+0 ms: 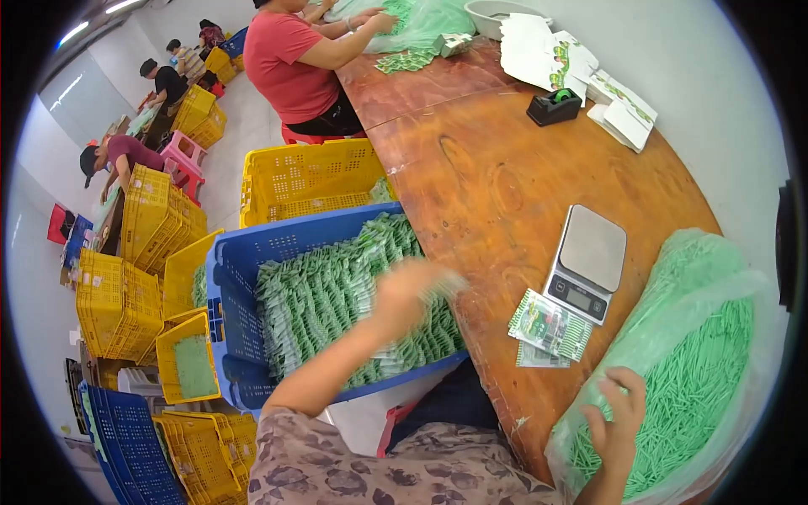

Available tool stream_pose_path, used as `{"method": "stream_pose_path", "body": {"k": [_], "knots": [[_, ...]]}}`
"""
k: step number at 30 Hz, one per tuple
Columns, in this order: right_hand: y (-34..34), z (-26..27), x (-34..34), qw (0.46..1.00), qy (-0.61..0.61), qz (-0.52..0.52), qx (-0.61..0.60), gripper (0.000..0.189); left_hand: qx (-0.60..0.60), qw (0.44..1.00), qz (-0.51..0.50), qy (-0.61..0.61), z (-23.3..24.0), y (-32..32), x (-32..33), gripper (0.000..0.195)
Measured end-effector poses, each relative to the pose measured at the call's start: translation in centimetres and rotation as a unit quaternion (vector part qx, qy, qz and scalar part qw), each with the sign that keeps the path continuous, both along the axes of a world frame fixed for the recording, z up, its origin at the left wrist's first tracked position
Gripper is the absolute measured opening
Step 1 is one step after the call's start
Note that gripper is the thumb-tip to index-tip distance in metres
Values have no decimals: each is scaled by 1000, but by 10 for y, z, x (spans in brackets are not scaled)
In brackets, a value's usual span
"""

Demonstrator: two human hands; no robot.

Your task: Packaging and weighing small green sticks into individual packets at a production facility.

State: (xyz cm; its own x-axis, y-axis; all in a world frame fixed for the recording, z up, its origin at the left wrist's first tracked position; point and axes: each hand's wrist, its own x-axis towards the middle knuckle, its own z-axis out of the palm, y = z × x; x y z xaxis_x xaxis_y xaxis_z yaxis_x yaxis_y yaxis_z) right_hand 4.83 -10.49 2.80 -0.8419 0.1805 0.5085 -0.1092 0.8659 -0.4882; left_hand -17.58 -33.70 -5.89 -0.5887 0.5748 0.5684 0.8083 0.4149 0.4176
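Note:
My left hand [404, 297], blurred by motion, is over the blue plastic crate [233, 246]. A pale smear shows at its fingertips; whether it holds anything cannot be told. Rows of small green-and-white packets [315, 309] fill the crate. My right hand [615, 410] has its fingers apart at the mouth of a clear plastic bag [682, 265], with nothing seen in its grip. Many thin green sticks [688, 391] lie loose in that bag. Between my hands, printed packets [549, 325] rest on the table, the top one against a digital kitchen scale [587, 262].
The wooden table [480, 170] curves along a wall. Farther along stand a black tape dispenser [554, 107], flattened white cartons [543, 50] and a white basin [505, 16]. A co-worker in a red shirt [284, 57] sits beyond a yellow crate [309, 170]. Stacked crates [120, 303] line the left.

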Motion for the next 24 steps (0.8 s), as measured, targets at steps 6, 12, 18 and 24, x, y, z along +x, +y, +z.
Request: {"method": "stream_pose_path", "body": {"k": [6, 12, 18, 24], "knots": [[-9, -40, 16, 963, -234, 123, -49, 28, -16, 901, 305, -308, -224, -131, -123, 35], [90, -19, 96, 915, 100, -319, -224, 13, 114, 862, 335, -362, -246, -152, -111, 64], [223, -20, 98, 844, -180, -468, 191, 13, 1, 915, 365, -171, -212, -127, -106, 56], [256, -64, 56, 789, -250, -512, 231, 20, 150, 935, 258, -191, -141, -119, -83, 41]]}}
